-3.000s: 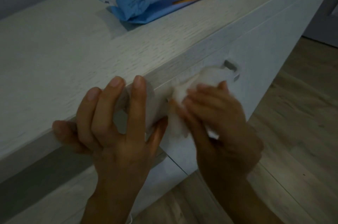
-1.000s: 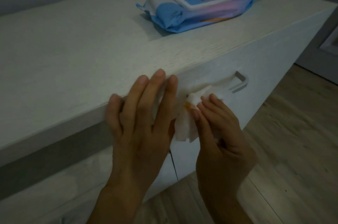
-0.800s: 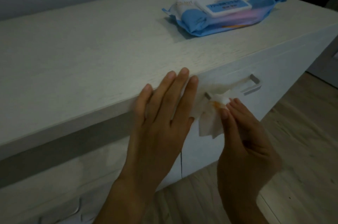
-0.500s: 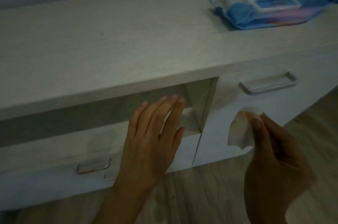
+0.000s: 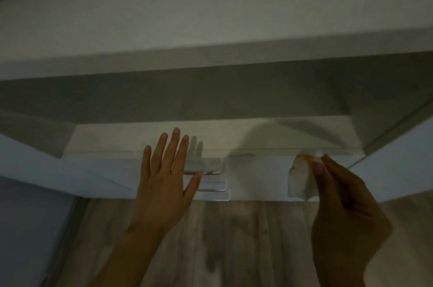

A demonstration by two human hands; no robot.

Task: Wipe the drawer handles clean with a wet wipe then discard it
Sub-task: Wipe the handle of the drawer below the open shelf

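My right hand [image 5: 344, 211] pinches a crumpled white wet wipe [image 5: 301, 181] with an orange-brown stain near its top, held in the air in front of the lower drawer front [image 5: 257, 176]. My left hand [image 5: 165, 179] is spread flat with straight fingers over the left part of that drawer front, partly covering a metal drawer handle [image 5: 208, 173]. More handles [image 5: 215, 189] show just below it, blurred. The wipe sits right of the handle and does not touch it.
The white dresser top [image 5: 210, 10] fills the upper view, with an open recess [image 5: 210, 103] beneath it. Wood-pattern floor [image 5: 234, 239] lies below the drawers. A pale surface [image 5: 28, 228] stands at the left.
The view has swung left and down, away from the right drawer and the wipes pack. Both hands moved to the lower left drawer; the right hand still holds the wipe.
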